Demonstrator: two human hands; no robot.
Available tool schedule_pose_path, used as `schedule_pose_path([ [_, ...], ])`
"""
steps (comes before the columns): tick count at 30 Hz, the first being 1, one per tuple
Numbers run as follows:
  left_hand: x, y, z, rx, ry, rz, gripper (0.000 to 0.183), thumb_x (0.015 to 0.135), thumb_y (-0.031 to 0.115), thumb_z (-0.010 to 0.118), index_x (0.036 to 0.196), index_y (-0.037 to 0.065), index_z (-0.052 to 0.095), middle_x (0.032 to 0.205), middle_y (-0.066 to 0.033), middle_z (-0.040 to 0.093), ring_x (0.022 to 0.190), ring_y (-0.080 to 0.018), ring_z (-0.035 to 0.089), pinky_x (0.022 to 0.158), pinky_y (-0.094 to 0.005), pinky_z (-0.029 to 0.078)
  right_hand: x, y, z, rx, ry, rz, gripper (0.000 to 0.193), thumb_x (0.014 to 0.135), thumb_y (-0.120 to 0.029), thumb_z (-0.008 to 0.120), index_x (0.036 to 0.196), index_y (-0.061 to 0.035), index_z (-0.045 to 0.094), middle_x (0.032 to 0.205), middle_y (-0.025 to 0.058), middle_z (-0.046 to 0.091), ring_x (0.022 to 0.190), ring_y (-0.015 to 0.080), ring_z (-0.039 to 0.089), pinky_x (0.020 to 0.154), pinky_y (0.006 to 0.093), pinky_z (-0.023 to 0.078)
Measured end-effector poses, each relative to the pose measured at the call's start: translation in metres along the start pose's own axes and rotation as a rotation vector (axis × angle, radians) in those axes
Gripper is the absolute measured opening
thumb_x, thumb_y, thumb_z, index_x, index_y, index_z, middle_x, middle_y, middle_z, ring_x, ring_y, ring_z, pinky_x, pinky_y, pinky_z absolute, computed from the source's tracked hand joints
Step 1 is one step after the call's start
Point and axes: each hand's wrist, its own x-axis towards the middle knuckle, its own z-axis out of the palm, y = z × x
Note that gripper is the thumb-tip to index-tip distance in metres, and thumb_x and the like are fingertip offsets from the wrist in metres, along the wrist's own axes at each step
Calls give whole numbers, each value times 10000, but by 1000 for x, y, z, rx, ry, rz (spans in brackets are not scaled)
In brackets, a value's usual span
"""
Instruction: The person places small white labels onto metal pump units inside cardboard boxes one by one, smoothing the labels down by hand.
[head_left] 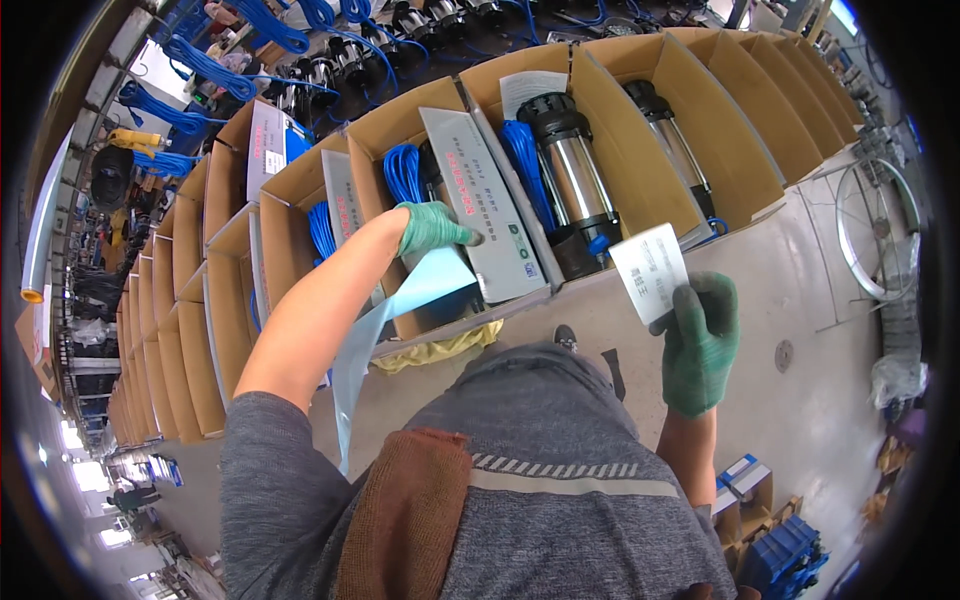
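Note:
My right hand, in a green knit glove, pinches a white printed label between thumb and fingers, beside the front of the boxes. My left hand, gloved the same way, is closed on the upper end of a light blue strip that hangs down past my forearm. It lies against a grey printed box flap standing up in an open carton; the hand's underside is hidden. Just behind it a coil of blue cable sits in a carton. Right of the flap, a steel-bodied pump with black ends lies in another carton.
Open cardboard cartons curve away in a row on both sides, one holding a second pump. More pumps and blue cables stand behind. Yellow plastic hangs below the row. A wheel-like ring and blue crates are at right.

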Motion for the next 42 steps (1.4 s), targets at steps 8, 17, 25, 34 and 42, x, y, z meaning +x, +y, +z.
schedule_pose_path([
  [8,51,-28,2,504,-130,107,753,923,659,630,1455,126,610,1323,-177,692,1160,-381,656,1013,-432,505,33,40,128,-349,-454,-47,338,994,-66,612,1326,-7,624,984,103,685,723,149,692,650,281,572],
  [17,41,-27,2,565,-144,117,849,934,697,612,1603,207,433,1619,-137,461,1453,-388,439,1180,-457,385,86,147,165,-1056,-351,26,269,1019,-88,543,1209,-5,714,808,102,716,591,163,664,572,317,533],
  [25,33,-33,-1,587,-46,360,819,963,721,538,1550,151,507,1528,-175,553,1364,-396,523,1137,-458,425,82,155,156,-1034,-202,43,275,992,-67,564,1182,8,748,765,101,703,570,146,630,576,312,526],
  [34,30,-35,-1,456,-57,320,746,951,608,645,1545,173,523,1571,-159,510,1436,-385,456,1177,-438,388,81,146,162,-1451,-217,-2,303,933,-185,595,1137,-94,800,1043,189,769,932,320,734,902,393,561],
  [42,31,-38,-2,439,-71,324,766,948,639,629,1543,169,524,1562,-164,519,1427,-389,465,1174,-445,390,83,148,166,-1666,-280,-21,303,959,-270,581,1061,-95,806,1106,204,747,1061,400,704,961,457,546],
])
